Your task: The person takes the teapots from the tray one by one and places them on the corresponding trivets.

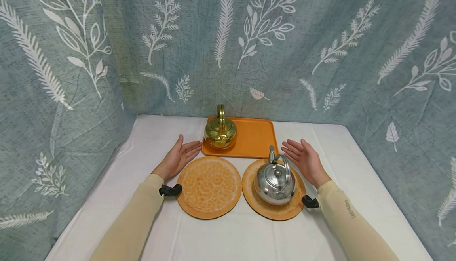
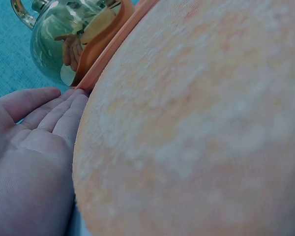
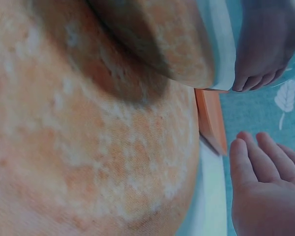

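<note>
My left hand [image 1: 179, 157] is held with straight fingers and the palm turned inward, its fingertips right at the left edge of the orange tray [image 1: 253, 138]. On the tray's left half stands a gold teapot [image 1: 221, 132] with an upright handle. My right hand [image 1: 303, 161] has straight fingers too, palm facing in, beside a silver kettle [image 1: 274, 183]. That kettle sits on the right round mat [image 1: 252, 189], its spout pointing toward the back. In the right wrist view the right hand [image 3: 268, 191] holds nothing; the kettle's shiny side [image 3: 187, 39] mirrors a hand.
A second round mat [image 1: 209, 187], orange with a pale pattern, lies on the left, close to the left hand. White cloth [image 1: 213, 241] covers the table. Blue-grey curtains [image 1: 199, 47] with white leaf prints hang behind and at both sides.
</note>
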`<state>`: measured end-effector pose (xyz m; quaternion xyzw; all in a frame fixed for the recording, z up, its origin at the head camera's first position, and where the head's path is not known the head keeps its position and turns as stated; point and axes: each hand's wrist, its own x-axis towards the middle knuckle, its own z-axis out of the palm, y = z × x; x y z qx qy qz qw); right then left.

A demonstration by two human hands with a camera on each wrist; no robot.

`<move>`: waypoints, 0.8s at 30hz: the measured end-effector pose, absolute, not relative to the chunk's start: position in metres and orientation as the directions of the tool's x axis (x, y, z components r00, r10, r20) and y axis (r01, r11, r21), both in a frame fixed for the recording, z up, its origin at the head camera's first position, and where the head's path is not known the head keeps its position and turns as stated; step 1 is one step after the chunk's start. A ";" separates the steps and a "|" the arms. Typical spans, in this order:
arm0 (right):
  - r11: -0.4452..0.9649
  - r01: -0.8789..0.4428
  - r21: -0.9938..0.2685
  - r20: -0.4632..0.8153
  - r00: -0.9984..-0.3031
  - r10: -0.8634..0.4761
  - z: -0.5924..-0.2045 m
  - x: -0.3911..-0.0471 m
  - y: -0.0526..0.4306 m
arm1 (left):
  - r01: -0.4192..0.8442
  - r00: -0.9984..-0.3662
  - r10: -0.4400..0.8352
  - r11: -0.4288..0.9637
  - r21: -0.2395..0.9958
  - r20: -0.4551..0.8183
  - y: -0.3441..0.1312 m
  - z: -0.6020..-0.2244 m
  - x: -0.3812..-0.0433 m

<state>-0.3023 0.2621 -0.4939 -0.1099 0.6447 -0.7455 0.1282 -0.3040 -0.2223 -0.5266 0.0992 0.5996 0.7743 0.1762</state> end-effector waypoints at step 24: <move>-0.115 0.097 -0.989 -0.047 -0.925 -0.378 -0.503 -0.313 0.265 | -0.169 -0.925 0.372 -0.218 0.961 -0.078 -0.222 -0.526 -0.306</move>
